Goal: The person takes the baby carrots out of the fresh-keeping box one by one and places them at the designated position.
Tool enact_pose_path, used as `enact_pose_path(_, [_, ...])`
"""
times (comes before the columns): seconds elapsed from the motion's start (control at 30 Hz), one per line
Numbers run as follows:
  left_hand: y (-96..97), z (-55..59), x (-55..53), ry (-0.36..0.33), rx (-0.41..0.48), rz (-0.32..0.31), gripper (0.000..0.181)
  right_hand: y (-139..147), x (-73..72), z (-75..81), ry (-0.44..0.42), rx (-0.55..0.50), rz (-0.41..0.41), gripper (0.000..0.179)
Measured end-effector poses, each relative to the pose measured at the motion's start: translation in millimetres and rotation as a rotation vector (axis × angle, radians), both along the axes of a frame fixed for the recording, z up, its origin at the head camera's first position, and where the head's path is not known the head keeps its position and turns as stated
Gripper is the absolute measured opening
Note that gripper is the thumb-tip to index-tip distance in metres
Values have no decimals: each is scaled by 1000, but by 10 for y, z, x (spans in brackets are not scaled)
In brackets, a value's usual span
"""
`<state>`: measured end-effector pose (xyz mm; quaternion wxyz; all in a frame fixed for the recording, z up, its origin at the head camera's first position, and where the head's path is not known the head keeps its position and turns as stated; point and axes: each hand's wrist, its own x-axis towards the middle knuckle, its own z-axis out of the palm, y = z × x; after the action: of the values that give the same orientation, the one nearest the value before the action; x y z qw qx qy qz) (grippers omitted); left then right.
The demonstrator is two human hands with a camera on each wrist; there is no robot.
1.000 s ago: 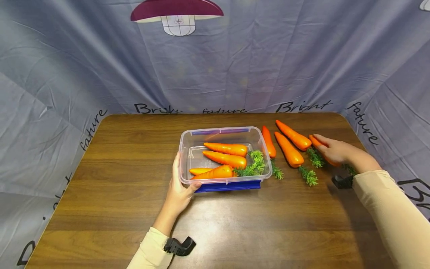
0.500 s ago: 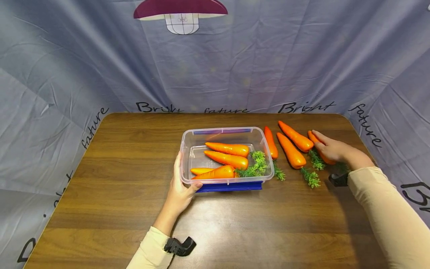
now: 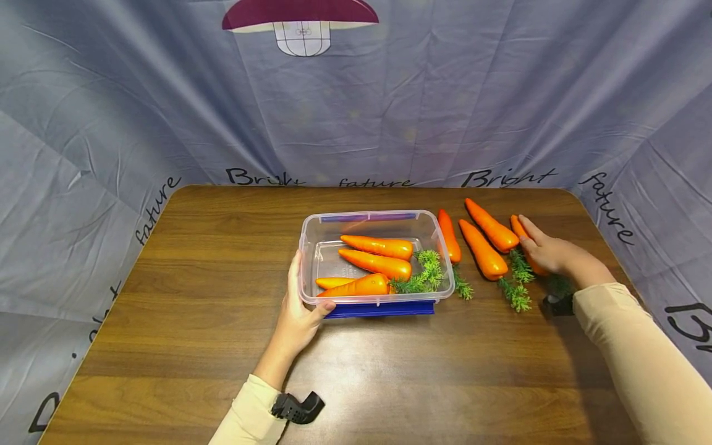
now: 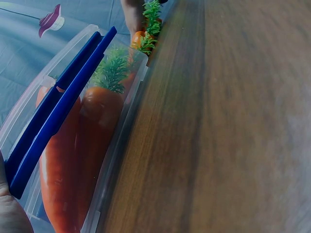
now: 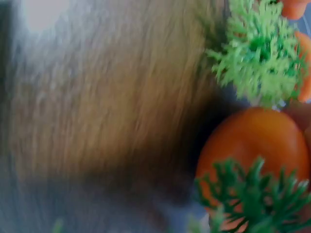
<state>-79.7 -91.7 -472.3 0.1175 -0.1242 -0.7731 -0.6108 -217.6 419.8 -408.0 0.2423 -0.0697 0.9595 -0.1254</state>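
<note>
Head view, from the left: grey drapery [image 3: 83,123] with black lettering, then the wood-grain tabletop [image 3: 194,278]. Wears a pale left sleeve [image 3: 245,414] with a black wrist device [image 3: 298,408] strapped over it. Clasps the left end of a clear box [image 3: 328,266] with the left hand [image 3: 297,315], thumb over the near-left corner, fingers along the outer left wall.

Inside the box, four carrots in view, tips towards the left: an upper carrot [image 3: 376,246], a middle carrot [image 3: 378,266], a near carrot [image 3: 361,285], and a yellowish carrot [image 3: 332,282] partly hidden behind that one. Green tops [image 3: 428,272] bunched at the right end. Along the near side, a blue flap [image 3: 384,308]; in the left wrist view, juts out from the clear wall, left thumb beside its end.

Just beside the right wall, a loose carrot [image 3: 449,238]. Further right, a slanted carrot [image 3: 483,250] near a farther carrot [image 3: 492,227]. Touches the rightmost carrot [image 3: 519,228] with the right hand [image 3: 553,253], laid over it from the right; finger undersides hidden, so cannot tell whether pinching it. Right wrist view: blurred, mostly blunt orange end, green sprigs and tabletop.
</note>
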Motion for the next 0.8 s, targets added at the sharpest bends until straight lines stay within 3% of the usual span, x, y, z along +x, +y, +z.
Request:
enact_pose_path(0.17, [0,-1,5,0,3,-2,107,-50,38,40,56,142,-23,66])
enact_pose_path(0.37, [5,0,-5,1,4,2,108,-161,87,187,135,161,-63,67])
enact_pose_path(0.57, [11,14,0,-2,-4,8,108,-398,122,462,254,179,3,67])
enact_pose_path(0.8, [16,21,6,5,-9,7,108,-904,212,764,381,136,98,64])
